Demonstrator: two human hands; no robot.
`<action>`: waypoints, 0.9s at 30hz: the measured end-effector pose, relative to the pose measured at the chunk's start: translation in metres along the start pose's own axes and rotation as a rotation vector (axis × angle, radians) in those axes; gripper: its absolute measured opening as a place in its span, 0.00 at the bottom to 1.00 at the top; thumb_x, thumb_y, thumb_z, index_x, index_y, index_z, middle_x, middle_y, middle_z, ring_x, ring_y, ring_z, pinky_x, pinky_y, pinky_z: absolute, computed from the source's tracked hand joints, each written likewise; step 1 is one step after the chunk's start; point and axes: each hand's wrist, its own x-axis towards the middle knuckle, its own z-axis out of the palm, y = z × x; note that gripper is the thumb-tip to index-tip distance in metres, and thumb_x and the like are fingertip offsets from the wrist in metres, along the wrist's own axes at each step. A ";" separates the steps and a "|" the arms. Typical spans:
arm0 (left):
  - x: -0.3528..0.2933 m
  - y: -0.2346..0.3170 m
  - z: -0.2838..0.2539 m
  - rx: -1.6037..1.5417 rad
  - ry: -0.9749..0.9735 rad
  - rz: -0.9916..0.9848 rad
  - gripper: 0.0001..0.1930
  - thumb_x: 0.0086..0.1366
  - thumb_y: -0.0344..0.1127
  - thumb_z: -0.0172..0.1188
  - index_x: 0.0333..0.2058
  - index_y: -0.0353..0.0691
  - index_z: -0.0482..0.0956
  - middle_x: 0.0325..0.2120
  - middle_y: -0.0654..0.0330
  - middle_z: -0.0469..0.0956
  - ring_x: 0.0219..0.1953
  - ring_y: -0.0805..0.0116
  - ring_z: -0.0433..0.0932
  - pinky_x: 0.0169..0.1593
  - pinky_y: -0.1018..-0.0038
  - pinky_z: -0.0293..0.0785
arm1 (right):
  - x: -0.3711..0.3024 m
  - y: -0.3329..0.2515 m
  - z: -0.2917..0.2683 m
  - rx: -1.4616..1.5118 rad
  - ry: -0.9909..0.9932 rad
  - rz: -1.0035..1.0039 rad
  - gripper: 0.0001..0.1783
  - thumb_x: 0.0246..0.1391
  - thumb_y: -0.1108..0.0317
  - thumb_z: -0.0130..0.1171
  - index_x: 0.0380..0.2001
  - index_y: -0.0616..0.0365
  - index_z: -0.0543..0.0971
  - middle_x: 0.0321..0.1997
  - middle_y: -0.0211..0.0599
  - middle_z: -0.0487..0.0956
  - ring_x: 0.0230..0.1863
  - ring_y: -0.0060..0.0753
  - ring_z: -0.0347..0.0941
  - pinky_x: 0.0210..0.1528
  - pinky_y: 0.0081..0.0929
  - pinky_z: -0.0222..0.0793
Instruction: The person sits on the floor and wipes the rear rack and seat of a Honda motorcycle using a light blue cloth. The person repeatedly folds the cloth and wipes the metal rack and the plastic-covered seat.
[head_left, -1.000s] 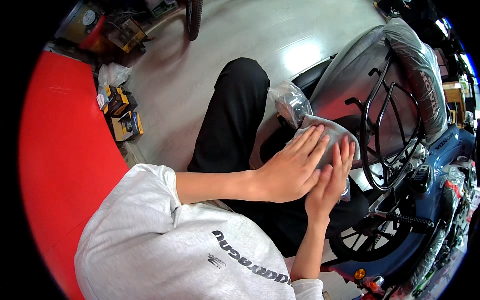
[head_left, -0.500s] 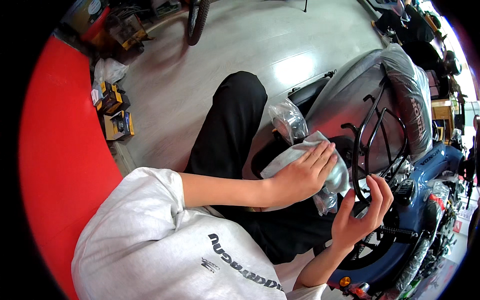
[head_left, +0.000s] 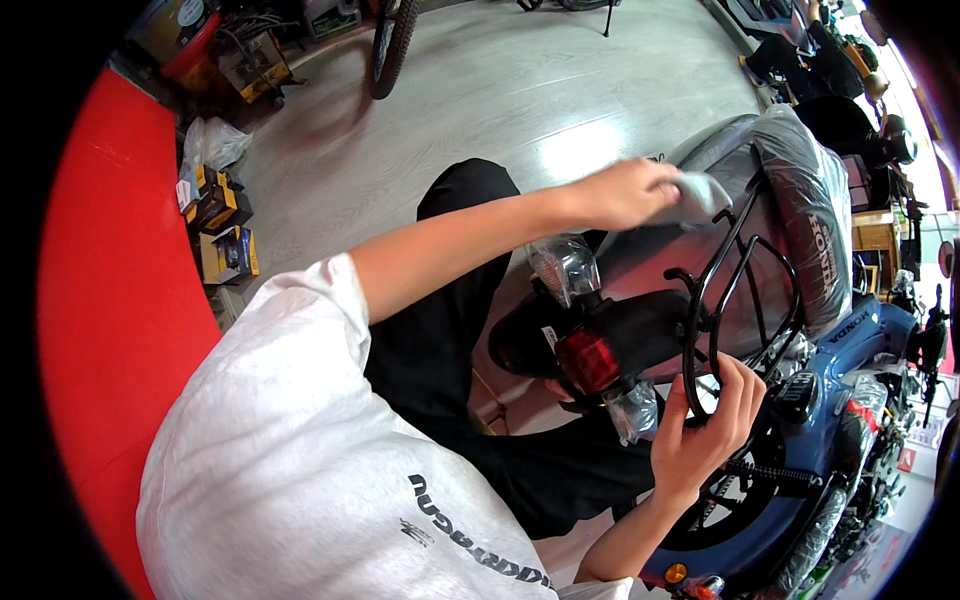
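Cloth (head_left: 700, 192) mostly hidden inside left hand (head_left: 625, 193); right hand (head_left: 705, 435) grips rack (head_left: 735, 290).

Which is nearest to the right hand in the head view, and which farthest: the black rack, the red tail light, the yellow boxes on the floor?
From the right hand:
1. Black rack: the hand grips its lower bar.
2. Red tail light: just left of the hand, on the rear fender.
3. Yellow boxes: far left on the floor, by the red mat.

Half-hidden bits at the bike's tail

The cloth (head_left: 700, 192) is mostly covered by the left hand (head_left: 625, 192); the front wheel (head_left: 392, 45) is cut off at the top.
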 end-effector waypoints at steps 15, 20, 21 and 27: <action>0.174 -0.106 0.029 0.104 0.295 0.060 0.25 0.72 0.50 0.41 0.60 0.40 0.66 0.58 0.46 0.71 0.61 0.52 0.69 0.64 0.66 0.61 | 0.007 -0.007 0.003 -0.038 -0.055 0.081 0.24 0.44 0.55 0.62 0.37 0.65 0.76 0.35 0.45 0.76 0.41 0.52 0.71 0.47 0.44 0.64; 0.192 -0.110 0.023 -0.149 0.256 -0.020 0.25 0.71 0.49 0.43 0.60 0.43 0.70 0.54 0.50 0.76 0.56 0.57 0.73 0.62 0.68 0.63 | 0.022 -0.011 -0.003 -0.167 -0.231 0.069 0.33 0.50 0.38 0.55 0.33 0.65 0.74 0.36 0.45 0.75 0.42 0.51 0.72 0.61 0.50 0.54; 0.187 -0.109 0.023 -0.166 0.267 -0.047 0.25 0.71 0.49 0.43 0.60 0.43 0.70 0.54 0.50 0.76 0.56 0.56 0.72 0.62 0.68 0.63 | 0.026 -0.013 -0.004 -0.155 -0.256 0.074 0.35 0.51 0.36 0.52 0.33 0.65 0.74 0.36 0.46 0.75 0.43 0.51 0.72 0.61 0.50 0.54; 0.128 -0.100 0.038 -0.078 0.371 -0.076 0.30 0.70 0.51 0.45 0.65 0.41 0.63 0.64 0.45 0.64 0.67 0.48 0.61 0.69 0.64 0.56 | 0.015 -0.004 -0.019 -0.073 -0.422 0.078 0.39 0.66 0.42 0.41 0.57 0.74 0.68 0.51 0.56 0.74 0.61 0.63 0.64 0.67 0.52 0.52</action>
